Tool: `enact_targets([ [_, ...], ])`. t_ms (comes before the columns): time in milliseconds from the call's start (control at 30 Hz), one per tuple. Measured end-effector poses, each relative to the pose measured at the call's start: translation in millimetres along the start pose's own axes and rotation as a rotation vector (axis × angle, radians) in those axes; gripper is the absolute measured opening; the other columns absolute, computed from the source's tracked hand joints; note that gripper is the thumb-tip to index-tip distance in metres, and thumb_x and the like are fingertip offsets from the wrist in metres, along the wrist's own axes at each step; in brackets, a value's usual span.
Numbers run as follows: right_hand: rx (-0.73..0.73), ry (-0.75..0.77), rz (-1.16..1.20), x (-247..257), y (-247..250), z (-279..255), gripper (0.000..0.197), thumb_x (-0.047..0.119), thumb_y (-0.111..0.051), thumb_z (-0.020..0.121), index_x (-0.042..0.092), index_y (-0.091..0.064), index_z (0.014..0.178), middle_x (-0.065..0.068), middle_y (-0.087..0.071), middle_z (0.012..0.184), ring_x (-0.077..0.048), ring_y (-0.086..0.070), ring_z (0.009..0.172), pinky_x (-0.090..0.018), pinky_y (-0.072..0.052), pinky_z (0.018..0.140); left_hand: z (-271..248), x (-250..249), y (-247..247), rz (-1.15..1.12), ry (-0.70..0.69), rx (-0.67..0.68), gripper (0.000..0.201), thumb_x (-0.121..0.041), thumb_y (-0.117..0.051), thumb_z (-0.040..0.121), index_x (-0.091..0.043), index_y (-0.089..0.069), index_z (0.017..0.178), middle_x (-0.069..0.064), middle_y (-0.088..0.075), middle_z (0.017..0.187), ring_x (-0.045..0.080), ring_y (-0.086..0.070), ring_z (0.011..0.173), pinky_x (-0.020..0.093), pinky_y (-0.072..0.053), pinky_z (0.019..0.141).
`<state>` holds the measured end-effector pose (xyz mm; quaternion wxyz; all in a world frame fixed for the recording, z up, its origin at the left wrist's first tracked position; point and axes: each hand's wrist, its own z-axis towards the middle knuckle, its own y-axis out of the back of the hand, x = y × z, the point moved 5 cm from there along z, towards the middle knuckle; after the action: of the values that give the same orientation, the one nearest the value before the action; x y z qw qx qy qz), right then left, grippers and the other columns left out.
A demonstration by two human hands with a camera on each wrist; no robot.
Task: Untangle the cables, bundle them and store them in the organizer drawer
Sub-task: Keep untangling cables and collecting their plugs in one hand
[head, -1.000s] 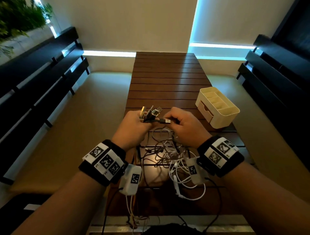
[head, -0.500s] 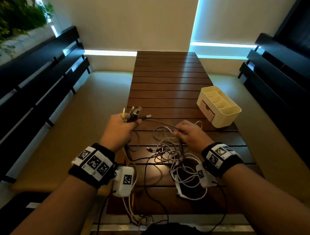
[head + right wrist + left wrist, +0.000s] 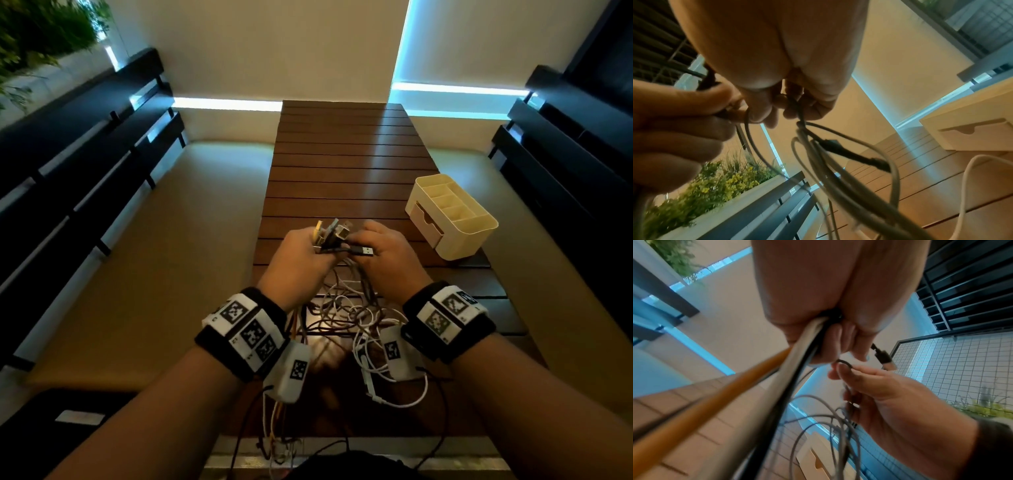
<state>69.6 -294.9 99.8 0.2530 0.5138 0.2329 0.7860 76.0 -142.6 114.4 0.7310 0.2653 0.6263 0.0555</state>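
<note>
The left hand is making a closed grip around a fistful of cable ends, their plugs fanning out above its knuckles. A black USB plug is sticking out sideways from that grip toward the right hand, which is touching it. The left wrist view is showing the right hand pinching a thin dark cable between thumb and forefinger, with more strands running through its curled fingers. Below both grips the tangle of cables, white and dark, is hanging down and lying on the counter. The organizer is sitting beyond and to the right of the right hand's grip, its drawer closed.

The step in hand looks like untangling, by gathering plug ends into one hand; bundling and storing are not yet begun. The next move probably calls for feeding the pinched cable along until it is coming free of the knot, while the left grip is keeping the collected ends from slipping.
</note>
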Motion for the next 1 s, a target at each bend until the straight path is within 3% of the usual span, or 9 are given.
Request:
enact_targets([
  [167, -0.027, -0.043, 0.065, 3.4, 5.0, -4.8, 0.019, 0.004, -0.060, 0.094, 0.014, -0.074, 0.103, 0.011, -0.052, 0.082, 0.001, -0.051, 0.076, -0.007, -0.040, 0.066, 3.0, 3.8, 1.1, 0.107, -0.047, 0.052, 0.008, -0.018, -0.069, 0.090, -0.014, -0.070, 0.083, 0.001, -0.066, 0.072, 0.013, -0.056, 0.060, 0.022, -0.043, 0.056],
  [267, 0.052, -0.106, 0.093, -2.5, -4.3, -12.6, 0.012, 0.018, -0.063, 0.094, 0.028, -0.068, 0.098, 0.009, -0.060, 0.088, -0.003, -0.057, 0.078, -0.017, -0.048, 0.071, 0.0, 1.6, 7.9, -0.099, -0.056, -0.010, 0.016, -0.014, -0.065, 0.092, -0.019, -0.067, 0.077, -0.010, -0.053, 0.053, 0.008, -0.042, 0.046, 0.032, -0.037, 0.051],
  [400, 0.374, -0.370, -0.091, -41.4, -30.8, -37.7, 0.015, 0.028, -0.059, 0.097, 0.021, -0.065, 0.109, 0.002, -0.065, 0.105, -0.011, -0.063, 0.092, -0.037, -0.057, 0.087, -5.3, -10.4, 31.1, -0.551, -0.022, -0.083, 0.020, -0.005, -0.058, 0.096, -0.020, -0.068, 0.086, -0.009, -0.035, 0.050, 0.010, -0.027, 0.042, 0.025, -0.028, 0.043],
  [500, 0.372, -0.434, -0.061, -50.1, -31.8, -47.8, 0.014, 0.025, -0.056, 0.099, 0.018, -0.068, 0.105, 0.000, -0.066, 0.100, -0.015, -0.064, 0.092, -0.043, -0.056, 0.089, -2.8, -7.7, 51.3, -0.573, -0.027, -0.118, 0.020, -0.006, -0.057, 0.096, -0.019, -0.066, 0.084, -0.008, -0.032, 0.051, 0.010, -0.026, 0.041, 0.022, -0.028, 0.042],
  [600, 0.234, -0.397, 0.106, -38.6, -20.9, -42.1, 0.014, 0.024, -0.054, 0.100, 0.024, -0.067, 0.103, 0.004, -0.067, 0.099, -0.012, -0.065, 0.094, -0.038, -0.056, 0.087, -0.7, 18.8, 56.9, -0.377, 0.074, -0.112, 0.024, -0.007, -0.062, 0.094, -0.022, -0.069, 0.078, -0.003, -0.030, 0.052, 0.015, -0.024, 0.043, 0.025, -0.026, 0.045],
  [700, -0.021, -0.285, 0.098, -27.7, 4.7, -28.3, 0.013, 0.024, -0.057, 0.100, 0.022, -0.069, 0.103, 0.007, -0.064, 0.091, -0.001, -0.060, 0.084, -0.015, -0.048, 0.075, -8.5, 43.8, 56.9, -0.232, 0.217, -0.146, 0.041, -0.008, -0.066, 0.092, -0.024, -0.059, 0.054, -0.005, -0.033, 0.048, 0.017, -0.025, 0.043, 0.030, -0.026, 0.049],
  [767, -0.127, -0.188, 0.052, -24.0, 17.0, -20.5, 0.013, 0.021, -0.061, 0.097, 0.020, -0.072, 0.103, 0.008, -0.058, 0.086, 0.000, -0.056, 0.080, -0.008, -0.041, 0.069, -14.9, 48.7, 61.7, -0.297, 0.241, -0.264, 0.036, -0.009, -0.064, 0.093, -0.024, -0.056, 0.061, -0.005, -0.033, 0.049, 0.017, -0.026, 0.043, 0.031, -0.027, 0.050],
  [867, -0.109, -0.165, -0.005, -25.2, 15.9, -16.9, 0.017, 0.020, -0.064, 0.095, 0.018, -0.074, 0.108, 0.004, -0.056, 0.086, -0.006, -0.055, 0.079, -0.015, -0.044, 0.071, -19.3, 34.8, 64.0, -0.386, 0.149, -0.371, 0.022, -0.009, -0.062, 0.095, -0.021, -0.061, 0.076, -0.003, -0.034, 0.053, 0.015, -0.027, 0.045, 0.028, -0.030, 0.047],
  [1000, -0.060, -0.116, 0.002, -7.7, 1.8, -16.9, 0.018, 0.020, -0.064, 0.095, 0.016, -0.073, 0.110, 0.007, -0.051, 0.084, -0.003, -0.051, 0.077, -0.012, -0.042, 0.068, -17.6, 9.3, 43.3, -0.189, 0.010, -0.212, 0.007, -0.011, -0.064, 0.093, -0.015, -0.070, 0.092, -0.015, -0.046, 0.049, 0.009, -0.037, 0.047, 0.030, -0.035, 0.053],
])
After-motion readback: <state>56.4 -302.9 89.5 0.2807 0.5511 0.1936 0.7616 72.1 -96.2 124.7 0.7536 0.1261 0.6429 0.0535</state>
